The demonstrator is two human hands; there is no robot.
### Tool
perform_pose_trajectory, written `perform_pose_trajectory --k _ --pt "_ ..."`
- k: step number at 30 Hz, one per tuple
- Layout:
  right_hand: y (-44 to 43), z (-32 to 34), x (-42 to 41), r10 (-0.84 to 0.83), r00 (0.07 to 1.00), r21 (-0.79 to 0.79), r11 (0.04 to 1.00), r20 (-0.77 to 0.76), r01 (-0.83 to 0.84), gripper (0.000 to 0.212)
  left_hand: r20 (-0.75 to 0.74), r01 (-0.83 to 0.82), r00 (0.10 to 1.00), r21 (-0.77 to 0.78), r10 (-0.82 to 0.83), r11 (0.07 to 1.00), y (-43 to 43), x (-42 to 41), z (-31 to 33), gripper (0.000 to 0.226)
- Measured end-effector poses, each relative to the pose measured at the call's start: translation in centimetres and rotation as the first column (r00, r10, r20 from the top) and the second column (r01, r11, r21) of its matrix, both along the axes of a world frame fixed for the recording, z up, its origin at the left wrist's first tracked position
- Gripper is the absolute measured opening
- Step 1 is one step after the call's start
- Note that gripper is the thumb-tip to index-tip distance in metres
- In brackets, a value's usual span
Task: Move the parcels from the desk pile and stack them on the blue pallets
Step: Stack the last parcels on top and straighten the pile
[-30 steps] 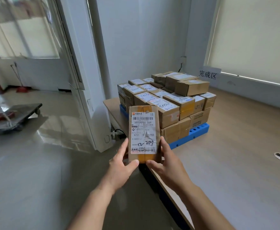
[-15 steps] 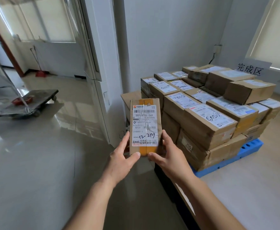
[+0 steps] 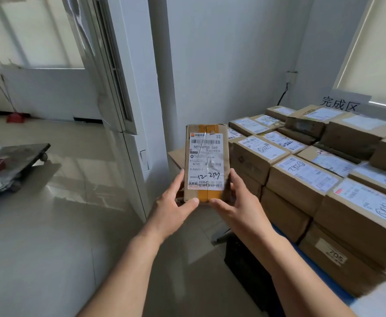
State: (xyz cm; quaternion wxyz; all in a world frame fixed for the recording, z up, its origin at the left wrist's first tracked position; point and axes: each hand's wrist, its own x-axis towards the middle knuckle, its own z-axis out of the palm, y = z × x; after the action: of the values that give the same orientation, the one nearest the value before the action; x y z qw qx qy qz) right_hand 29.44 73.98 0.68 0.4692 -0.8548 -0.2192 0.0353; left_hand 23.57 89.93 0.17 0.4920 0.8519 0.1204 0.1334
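The blue pallet (image 3: pixel 324 274) shows only as a sliver between the right forearm and the bottom row of the stacked parcels (image 3: pixel 301 179), and the stack runs off the right edge. A black object (image 3: pixel 244 266) below the right wrist is too dark to identify. The fingers of both hands are hidden behind the held parcel (image 3: pixel 206 162).

That parcel is a narrow brown carton sealed with a yellow tape strip, with a white shipping label with a barcode, "N705" and handwritten "12-25" followed by a digit hard to read. It is held upright in the air just left of the stack. The left hand (image 3: pixel 171 209) and right hand (image 3: pixel 240 209) clamp its lower end, thumbs on its bottom edge.

The tiled floor (image 3: pixel 50 225) lies open to the left, as far as a platform trolley (image 3: pixel 11 165). A white pillar (image 3: pixel 130 88) stands close behind the parcel.
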Motion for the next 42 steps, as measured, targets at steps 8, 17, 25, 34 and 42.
perform_pose_trajectory --k 8,17,25,34,42 --pt "3.8 0.7 5.9 -0.109 0.994 -0.037 0.993 0.032 0.11 0.085 0.0 0.136 0.991 -0.019 -0.136 0.991 4.4 7.5 0.0 0.075" --pt "3.7 1.9 17.3 -0.262 0.957 0.055 0.965 0.123 0.257 0.061 0.081 0.303 0.948 0.049 -0.307 0.952 5.0 22.4 1.2 0.073" --pt "2.5 4.2 28.4 -0.434 0.883 0.017 0.899 0.177 0.438 0.049 0.093 0.438 0.895 0.013 -0.437 0.899 3.5 35.7 3.8 0.074" --pt "0.5 3.1 36.5 -0.642 0.72 -0.168 0.704 0.264 0.69 0.058 0.074 0.61 0.791 -0.014 -0.608 0.792 0.7 46.6 3.4 0.07" --pt "-1.0 4.0 40.7 -0.749 0.577 -0.303 0.495 0.326 0.814 0.047 0.009 0.767 0.641 -0.02 -0.767 0.641 -1.9 54.2 3.6 0.066"
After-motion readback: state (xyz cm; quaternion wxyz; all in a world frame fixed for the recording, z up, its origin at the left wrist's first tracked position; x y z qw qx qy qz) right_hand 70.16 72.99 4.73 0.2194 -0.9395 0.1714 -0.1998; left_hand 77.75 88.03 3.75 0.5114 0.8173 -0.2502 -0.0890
